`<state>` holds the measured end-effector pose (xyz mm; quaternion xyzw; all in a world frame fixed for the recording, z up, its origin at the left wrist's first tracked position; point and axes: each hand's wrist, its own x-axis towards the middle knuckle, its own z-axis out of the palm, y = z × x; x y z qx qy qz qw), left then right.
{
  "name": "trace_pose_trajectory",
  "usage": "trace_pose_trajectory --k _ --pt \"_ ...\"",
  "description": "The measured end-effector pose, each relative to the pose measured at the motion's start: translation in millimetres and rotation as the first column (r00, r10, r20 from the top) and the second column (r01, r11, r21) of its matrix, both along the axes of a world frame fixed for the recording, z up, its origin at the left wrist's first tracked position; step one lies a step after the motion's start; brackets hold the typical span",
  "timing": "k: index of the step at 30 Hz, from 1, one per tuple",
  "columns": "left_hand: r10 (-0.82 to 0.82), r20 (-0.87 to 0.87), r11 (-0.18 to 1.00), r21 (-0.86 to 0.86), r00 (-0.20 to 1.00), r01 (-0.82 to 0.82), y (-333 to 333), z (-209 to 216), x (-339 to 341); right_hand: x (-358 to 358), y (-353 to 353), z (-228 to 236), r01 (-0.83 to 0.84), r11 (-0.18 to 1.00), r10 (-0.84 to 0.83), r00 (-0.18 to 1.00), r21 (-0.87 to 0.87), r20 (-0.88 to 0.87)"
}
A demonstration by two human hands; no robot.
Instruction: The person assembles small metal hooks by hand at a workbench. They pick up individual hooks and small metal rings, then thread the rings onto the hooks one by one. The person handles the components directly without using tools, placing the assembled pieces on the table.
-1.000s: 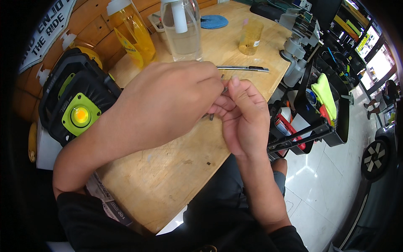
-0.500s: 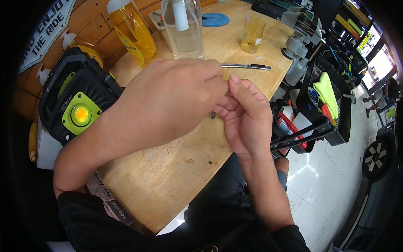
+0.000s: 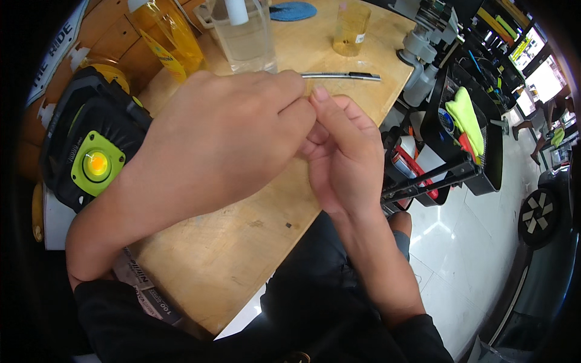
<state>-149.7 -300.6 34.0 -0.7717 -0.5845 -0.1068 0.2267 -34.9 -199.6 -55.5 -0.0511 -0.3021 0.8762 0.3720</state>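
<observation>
1. Above the wooden table, the left hand shows its back, fingers curled under and tips hidden; I cannot tell what, if anything, they grasp.
2. Against it, the right hand turns its palm inward, thumb bent toward curled fingers; their grasp cannot be told either. The small dark piece that peeked out below the fingers a second ago is now out of sight, so its place is unclear.
3. Beside the left forearm stand a grey box and a black work light with a green-framed lamp. A dark speck lies near the table edge.
4. Just beyond the fingers lies a slim silver-and-black tool.
5. Farther back are a yellow bottle, a clear bottle, an amber cup and a blue cloth, all higher in view than before; the clear bottle's top is cropped more.
6. Past the table, a green cloth drapes a black tray; a car wheel shows at far right.
</observation>
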Motion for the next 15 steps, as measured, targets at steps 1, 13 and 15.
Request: trace_pose_trajectory --k 1,13,15 --pt "-0.001 -0.014 1.000 0.023 1.000 0.001 2 -4 2 2 1 -2 0.010 1.000 -0.010 1.000 0.014 -0.002" --pt "-0.052 0.072 0.985 0.169 0.996 0.039 9 -13 -8 0 1 -1 -0.015 1.000 0.016 0.999 0.026 -0.029" --pt "-0.050 0.079 0.986 0.163 0.996 0.037 9 -12 -9 0 3 -3 -0.027 0.999 0.028 0.999 0.038 -0.024"
